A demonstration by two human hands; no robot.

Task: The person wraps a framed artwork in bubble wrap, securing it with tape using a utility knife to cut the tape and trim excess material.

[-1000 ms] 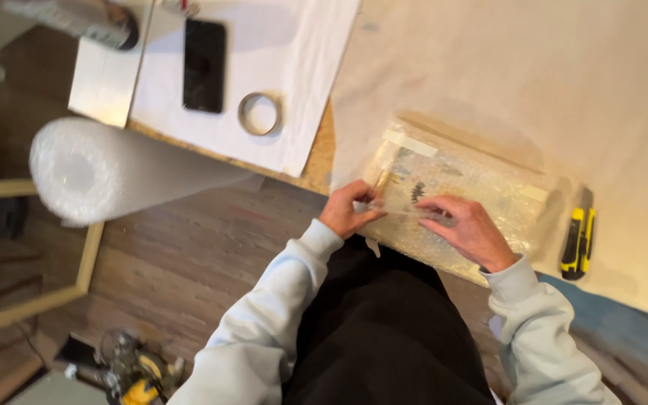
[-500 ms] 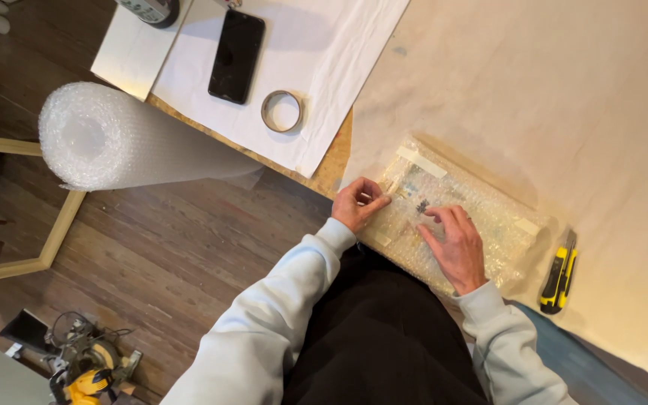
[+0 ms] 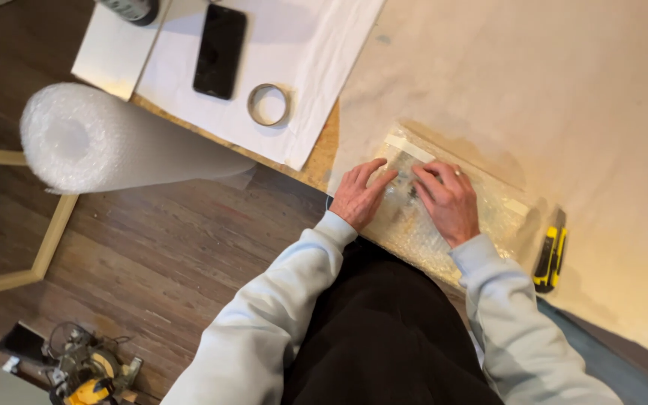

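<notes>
A flat parcel wrapped in bubble wrap [image 3: 493, 214] lies near the table's front edge, with strips of tape on its corners. My left hand [image 3: 359, 196] lies flat on the parcel's left end, fingers spread and pointing away from me. Just to its right, my right hand [image 3: 448, 201] presses down on the middle of the parcel, fingers apart. Neither hand holds anything. The part of the parcel under my palms is hidden.
A yellow and black utility knife [image 3: 549, 251] lies right of the parcel. A roll of tape [image 3: 268, 104] and a dark phone [image 3: 219, 50] rest on white paper [image 3: 309, 45]. A big bubble wrap roll [image 3: 106, 142] juts past the table edge over the wooden floor.
Both hands let go of the tape strip they pinched and moved up onto the parcel, now lying flat and pressing on it. The camera shifted a little.
</notes>
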